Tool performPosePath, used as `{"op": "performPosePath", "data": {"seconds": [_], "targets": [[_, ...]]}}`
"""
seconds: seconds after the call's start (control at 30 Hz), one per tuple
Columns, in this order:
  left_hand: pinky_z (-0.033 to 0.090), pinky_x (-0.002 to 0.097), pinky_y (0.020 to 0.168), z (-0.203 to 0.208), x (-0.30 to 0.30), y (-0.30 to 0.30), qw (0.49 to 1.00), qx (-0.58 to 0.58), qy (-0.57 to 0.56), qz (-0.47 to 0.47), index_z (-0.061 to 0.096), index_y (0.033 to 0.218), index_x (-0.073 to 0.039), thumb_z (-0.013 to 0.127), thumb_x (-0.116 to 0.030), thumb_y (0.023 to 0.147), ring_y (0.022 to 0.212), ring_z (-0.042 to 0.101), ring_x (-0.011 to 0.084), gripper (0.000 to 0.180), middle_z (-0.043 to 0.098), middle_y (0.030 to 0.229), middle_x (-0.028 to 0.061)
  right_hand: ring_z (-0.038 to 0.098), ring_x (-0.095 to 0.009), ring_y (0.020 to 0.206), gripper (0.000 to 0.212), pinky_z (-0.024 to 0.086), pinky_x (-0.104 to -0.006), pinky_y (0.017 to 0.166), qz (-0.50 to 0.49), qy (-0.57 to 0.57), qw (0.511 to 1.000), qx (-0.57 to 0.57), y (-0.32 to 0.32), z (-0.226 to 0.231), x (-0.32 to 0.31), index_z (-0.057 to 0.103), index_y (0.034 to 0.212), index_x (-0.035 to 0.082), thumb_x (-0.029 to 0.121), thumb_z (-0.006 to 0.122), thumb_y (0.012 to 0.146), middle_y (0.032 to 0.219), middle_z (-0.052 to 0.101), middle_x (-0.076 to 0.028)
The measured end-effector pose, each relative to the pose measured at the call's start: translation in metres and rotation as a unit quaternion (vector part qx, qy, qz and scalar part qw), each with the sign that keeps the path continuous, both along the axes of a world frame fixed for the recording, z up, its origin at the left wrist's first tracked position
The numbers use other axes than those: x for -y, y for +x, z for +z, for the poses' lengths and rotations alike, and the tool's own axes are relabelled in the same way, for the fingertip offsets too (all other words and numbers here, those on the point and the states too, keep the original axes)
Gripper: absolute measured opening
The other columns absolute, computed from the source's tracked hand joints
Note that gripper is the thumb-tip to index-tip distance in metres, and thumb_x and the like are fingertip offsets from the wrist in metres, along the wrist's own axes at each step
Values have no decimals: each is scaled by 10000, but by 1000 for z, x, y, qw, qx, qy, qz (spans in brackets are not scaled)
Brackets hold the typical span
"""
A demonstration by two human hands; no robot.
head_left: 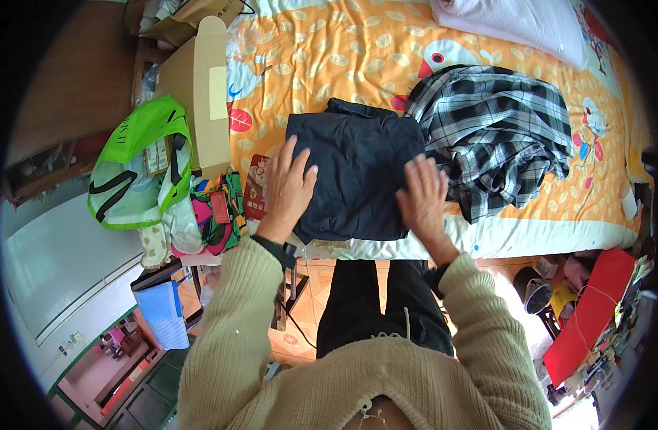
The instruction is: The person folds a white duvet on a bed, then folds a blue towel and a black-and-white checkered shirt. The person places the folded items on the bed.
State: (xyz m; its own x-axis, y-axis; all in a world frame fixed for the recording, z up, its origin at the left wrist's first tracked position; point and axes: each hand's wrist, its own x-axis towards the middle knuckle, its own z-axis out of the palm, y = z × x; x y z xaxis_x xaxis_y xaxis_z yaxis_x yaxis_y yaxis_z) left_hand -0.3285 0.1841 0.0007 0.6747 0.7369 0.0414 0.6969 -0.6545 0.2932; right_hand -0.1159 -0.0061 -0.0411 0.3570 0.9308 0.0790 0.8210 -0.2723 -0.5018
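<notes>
A dark navy garment (354, 168), folded into a rough square, lies on the bed in front of me; its exact kind I cannot tell. At its left edge rests my left hand (291, 188), fingers stretched and a little apart. My right hand (423, 195) lies flat along the right edge with its fingers extended. Neither hand grips the cloth. A darker bunched strip of fabric (361, 109) shows at the far edge of the garment. Just right of it, a black and white plaid garment (497, 136) is heaped loosely, close to my right hand.
The bed wears an orange leaf-patterned sheet (329, 50). A folded white quilt (519, 25) lies at the far right. On the left stand a cardboard box (210, 93), a green bag (139, 143), a multicoloured bag (225, 215) and a red packet (256, 186). A red panel (587, 315) leans at lower right.
</notes>
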Motion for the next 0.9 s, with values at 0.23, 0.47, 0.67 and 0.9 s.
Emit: {"op": "performPosePath", "data": {"seconds": [0.23, 0.47, 0.67, 0.9], "targets": [[126, 628, 1112, -23, 12, 58, 963, -112, -34, -245, 462, 1393, -200, 589, -419, 888, 1434, 209, 289, 564, 260, 1554, 37, 272, -272, 1414, 633, 166, -550, 1133, 91, -55, 994, -15, -53, -14, 11, 395, 1431, 130, 367, 598, 880, 1518, 326, -80], [67, 691, 1078, -57, -36, 31, 991, -115, 59, 12, 399, 1439, -155, 502, -520, 908, 1435, 183, 356, 652, 277, 1544, 87, 215, -249, 1443, 595, 109, -600, 1124, 135, -158, 978, 4, -43, -24, 61, 373, 1449, 159, 374, 542, 921, 1548, 268, -59], [125, 698, 1073, -1, 58, 1, 927, -113, -108, -340, 559, 1281, -117, 624, -422, 826, 1421, 240, 285, 552, 346, 1500, 78, 257, -290, 1422, 597, 145, -569, 1126, 119, -9, 993, -6, -26, -4, -29, 422, 1416, 150, 333, 604, 878, 1510, 341, -81], [180, 642, 1096, 12, 58, -61, 949, -167, -45, -264, 491, 1333, -108, 537, -96, 848, 1380, 327, 237, 488, 390, 1471, 20, 321, -231, 1391, 508, 187, -449, 1152, 122, -9, 990, 70, 33, -43, -64, 466, 1375, 111, 297, 563, 912, 1481, 389, -59]]}}
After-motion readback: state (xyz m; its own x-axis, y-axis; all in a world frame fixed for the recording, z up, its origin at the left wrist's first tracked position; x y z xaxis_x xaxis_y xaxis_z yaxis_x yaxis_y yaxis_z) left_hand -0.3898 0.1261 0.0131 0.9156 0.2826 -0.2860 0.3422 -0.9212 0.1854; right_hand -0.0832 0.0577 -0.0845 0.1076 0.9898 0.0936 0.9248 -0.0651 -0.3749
